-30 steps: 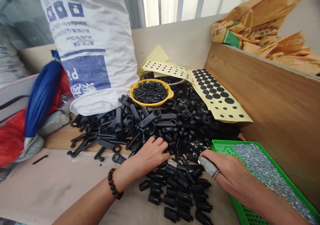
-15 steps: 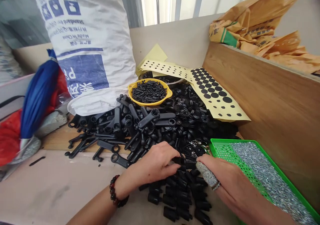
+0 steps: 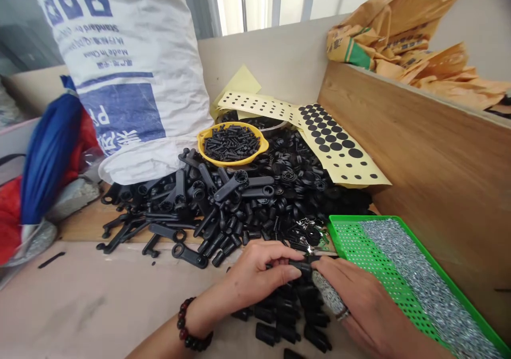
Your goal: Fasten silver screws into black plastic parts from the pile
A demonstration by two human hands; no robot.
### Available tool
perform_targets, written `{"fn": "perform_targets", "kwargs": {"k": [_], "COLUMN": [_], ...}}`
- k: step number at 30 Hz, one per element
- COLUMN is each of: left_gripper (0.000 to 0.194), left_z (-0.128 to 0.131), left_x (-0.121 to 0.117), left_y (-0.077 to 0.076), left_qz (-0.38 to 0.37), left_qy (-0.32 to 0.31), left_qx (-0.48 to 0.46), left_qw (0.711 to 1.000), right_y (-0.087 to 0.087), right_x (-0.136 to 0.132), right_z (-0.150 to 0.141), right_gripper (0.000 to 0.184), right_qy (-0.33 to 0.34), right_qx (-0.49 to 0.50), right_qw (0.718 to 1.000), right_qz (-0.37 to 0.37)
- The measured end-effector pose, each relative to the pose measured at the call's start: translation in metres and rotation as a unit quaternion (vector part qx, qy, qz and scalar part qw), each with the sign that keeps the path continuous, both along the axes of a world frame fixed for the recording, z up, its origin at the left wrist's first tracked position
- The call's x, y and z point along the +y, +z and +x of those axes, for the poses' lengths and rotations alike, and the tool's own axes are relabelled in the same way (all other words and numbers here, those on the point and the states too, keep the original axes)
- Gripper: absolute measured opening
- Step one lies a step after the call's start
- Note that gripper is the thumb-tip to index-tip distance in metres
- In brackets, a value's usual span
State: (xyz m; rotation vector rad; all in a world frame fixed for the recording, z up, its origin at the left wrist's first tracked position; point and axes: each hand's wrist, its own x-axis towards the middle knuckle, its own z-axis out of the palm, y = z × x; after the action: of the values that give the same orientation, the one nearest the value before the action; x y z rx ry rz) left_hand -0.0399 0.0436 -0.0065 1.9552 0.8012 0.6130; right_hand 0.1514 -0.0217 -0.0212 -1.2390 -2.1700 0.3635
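My left hand pinches a short black plastic sleeve between thumb and fingers. My right hand, fingers curled, closes on the right end of this same sleeve; its fingertips are partly hidden. A grey speckled finger cover wraps the right thumb. Below both hands, several black plastic sleeves lie in rough rows on the table. Just beyond the fingers is a small heap of shiny metal bits mixed with black parts.
Black crank arms and knobs are heaped behind the hands. A yellow basin holds black screw-like pieces. At right, a green perforated tray carries small metal pins. Dotted sticker sheets, a white sack and a wooden partition stand around.
My left hand has shifted right and slightly down, bringing its sleeve up against my right hand. The view has tilted and shifted a little, so the surroundings sit further left.
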Motion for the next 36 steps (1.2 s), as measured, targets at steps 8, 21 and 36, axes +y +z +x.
{"fn": "perform_targets", "kwargs": {"k": [8, 21, 36], "left_gripper": [0.019, 0.020, 0.026], "left_z": [0.002, 0.005, 0.010], "left_x": [-0.013, -0.029, -0.036], "left_y": [0.002, -0.011, -0.023], "left_qz": [0.128, 0.085, -0.235], "left_qy": [-0.022, 0.021, 0.095], "left_qx": [0.012, -0.059, -0.114], "left_qw": [0.991, 0.994, 0.961], "right_y": [0.007, -0.015, -0.022], "right_x": [-0.006, -0.017, -0.021], "right_z": [0.001, -0.008, -0.005], "right_gripper": [0.024, 0.015, 0.017], "right_qy": [0.012, -0.003, 0.017], "right_qx": [0.186, 0.169, 0.033], "right_qw": [0.954, 0.984, 0.998], "right_qz": [-0.233, -0.053, 0.044]}}
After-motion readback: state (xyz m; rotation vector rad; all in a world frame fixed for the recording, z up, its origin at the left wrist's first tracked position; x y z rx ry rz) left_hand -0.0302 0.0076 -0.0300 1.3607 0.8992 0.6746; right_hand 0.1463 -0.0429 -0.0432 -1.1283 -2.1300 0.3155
